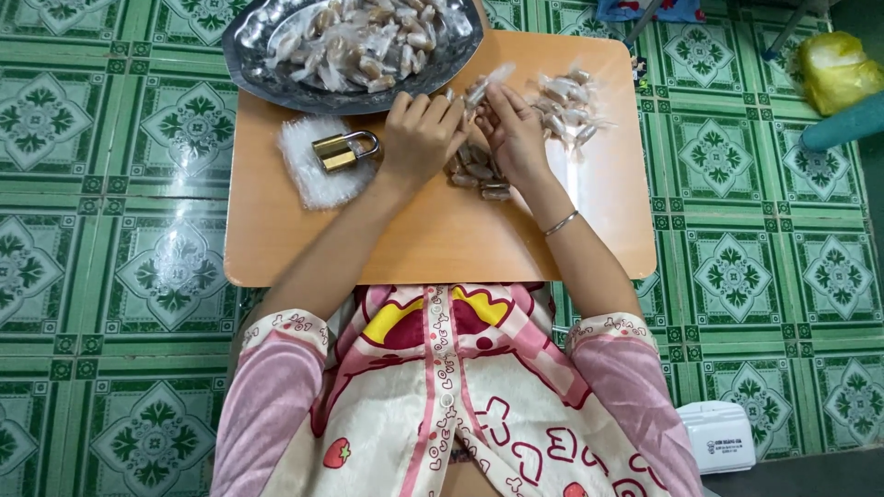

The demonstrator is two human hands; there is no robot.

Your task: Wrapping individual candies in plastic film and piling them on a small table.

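— What are the hands doing?
— Near the top centre, the left hand (421, 131) and right hand (514, 133) are pinching one wrapped candy (482, 86) between closed fingers, above the tabletop (442, 239).
— And nearby?
— A brass padlock (343, 150) is lying left; a silver tray (276, 78) is sitting above.

The floor (110, 120) is green with white leaf patterns, the bench (442, 235) orange-tan, the padlock (343, 150) brass, the tray (267, 78) silver.

metal tray (249, 55) cut off by top edge, white box (720, 435) print unreadable
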